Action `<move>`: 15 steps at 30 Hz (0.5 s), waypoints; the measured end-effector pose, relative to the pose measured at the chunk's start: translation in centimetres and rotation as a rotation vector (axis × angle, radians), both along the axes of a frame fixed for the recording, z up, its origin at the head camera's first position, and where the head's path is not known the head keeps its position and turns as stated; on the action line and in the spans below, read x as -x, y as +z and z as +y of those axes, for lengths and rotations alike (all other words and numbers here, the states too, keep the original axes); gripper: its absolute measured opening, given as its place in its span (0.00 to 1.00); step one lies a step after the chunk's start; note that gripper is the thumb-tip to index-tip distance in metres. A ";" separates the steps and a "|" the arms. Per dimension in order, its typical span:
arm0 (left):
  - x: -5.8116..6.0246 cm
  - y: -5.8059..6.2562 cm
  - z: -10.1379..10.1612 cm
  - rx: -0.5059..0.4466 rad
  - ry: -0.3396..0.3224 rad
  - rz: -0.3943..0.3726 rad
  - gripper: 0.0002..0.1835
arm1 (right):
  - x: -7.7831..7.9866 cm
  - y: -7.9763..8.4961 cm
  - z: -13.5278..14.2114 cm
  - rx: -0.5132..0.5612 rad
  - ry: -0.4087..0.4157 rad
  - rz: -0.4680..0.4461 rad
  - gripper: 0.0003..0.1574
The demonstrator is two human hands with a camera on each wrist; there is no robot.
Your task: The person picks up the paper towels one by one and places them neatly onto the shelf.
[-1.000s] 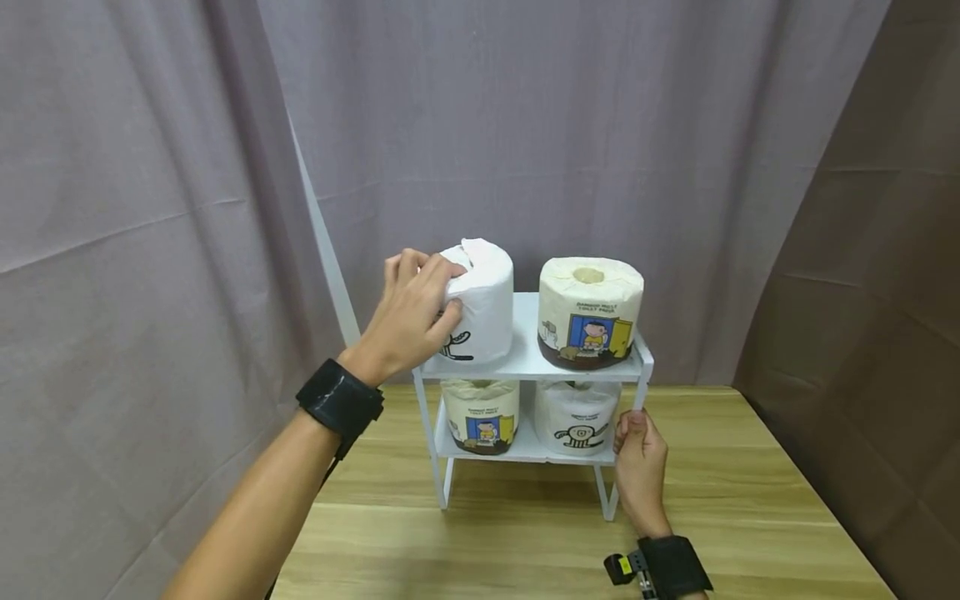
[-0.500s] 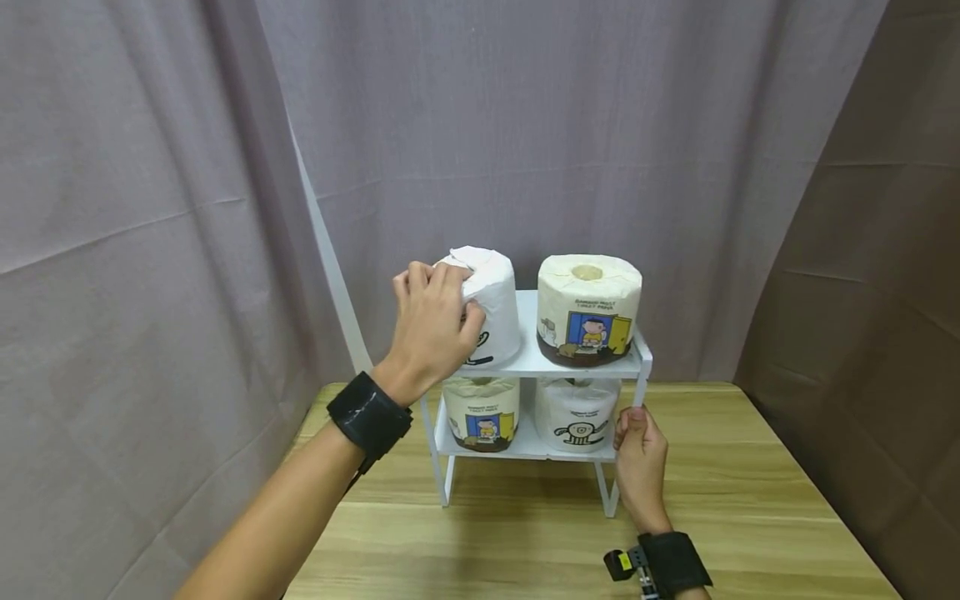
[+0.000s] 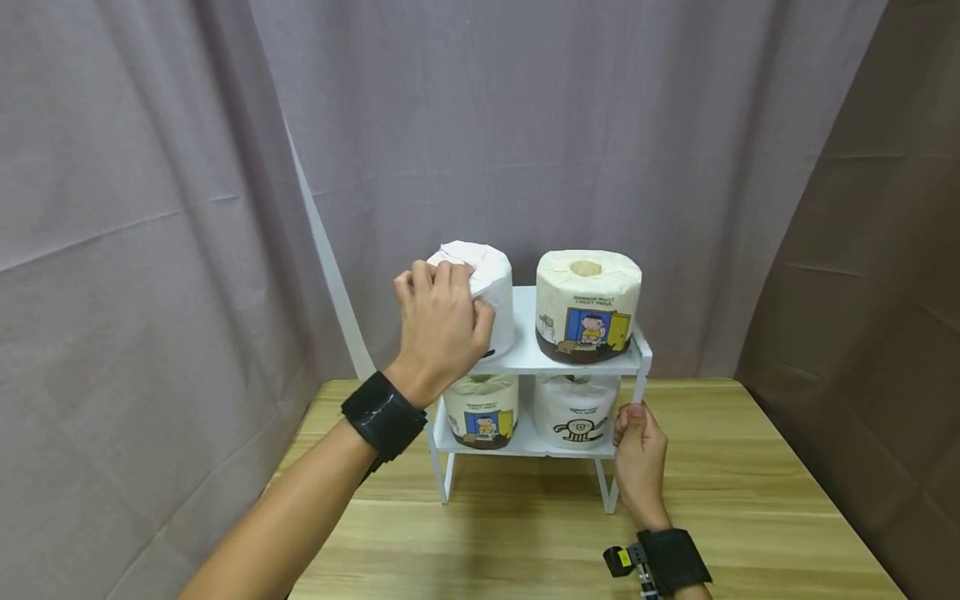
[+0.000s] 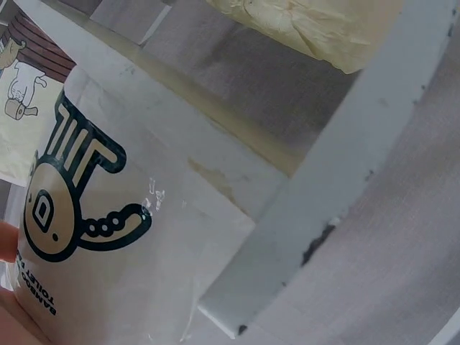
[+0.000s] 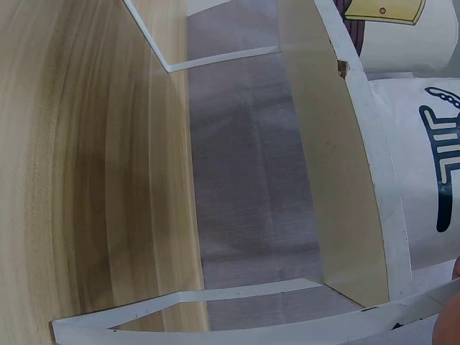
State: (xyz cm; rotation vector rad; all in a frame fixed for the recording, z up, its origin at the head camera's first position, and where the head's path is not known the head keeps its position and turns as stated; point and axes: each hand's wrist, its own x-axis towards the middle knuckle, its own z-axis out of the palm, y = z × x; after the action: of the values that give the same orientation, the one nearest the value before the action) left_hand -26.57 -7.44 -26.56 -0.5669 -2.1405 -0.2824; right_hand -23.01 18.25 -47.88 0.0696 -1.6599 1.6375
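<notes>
My left hand [image 3: 442,325] grips a white toilet roll [image 3: 501,304] on the left of the upper shelf. Its fingers reach over the top, with the thumb against the front. Most of the roll's drawing is hidden behind the hand. In the left wrist view the drawing [image 4: 54,212] shows close up, with a finger [image 4: 7,243] at the left edge. My right hand [image 3: 641,454] holds the right upright of a white two-tier rack [image 3: 577,364]. Beside the left hand's roll stands a cream toilet roll [image 3: 588,308], printed with a cartoon figure in a doorway.
On the lower shelf are a cream toilet roll [image 3: 483,417] at left and a white toilet roll [image 3: 576,412] at right. The rack stands on a wooden table [image 3: 735,492]. Grey curtains [image 3: 600,125] hang behind and at left, with a brown one [image 3: 877,275] at right.
My left hand has moved right and round toward the roll's front. The roll's drawing has shifted right, so the roll has turned. My right hand stays on the upright.
</notes>
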 end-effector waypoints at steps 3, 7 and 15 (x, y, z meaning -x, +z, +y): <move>-0.1 0.1 0.1 0.003 0.018 0.003 0.18 | 0.1 0.1 -0.1 0.007 0.005 0.005 0.30; 0.0 0.1 0.2 0.011 0.032 0.015 0.18 | 0.1 0.3 -0.1 0.012 0.010 0.016 0.31; 0.1 0.0 -0.6 0.051 0.015 0.022 0.21 | 0.1 0.1 -0.1 0.000 -0.016 -0.021 0.32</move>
State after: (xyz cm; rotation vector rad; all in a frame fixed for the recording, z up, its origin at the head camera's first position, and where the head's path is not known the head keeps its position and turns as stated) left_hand -26.68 -8.04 -26.52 -0.5803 -2.1348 -0.2128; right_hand -23.06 18.12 -47.78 0.0392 -1.6719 1.6319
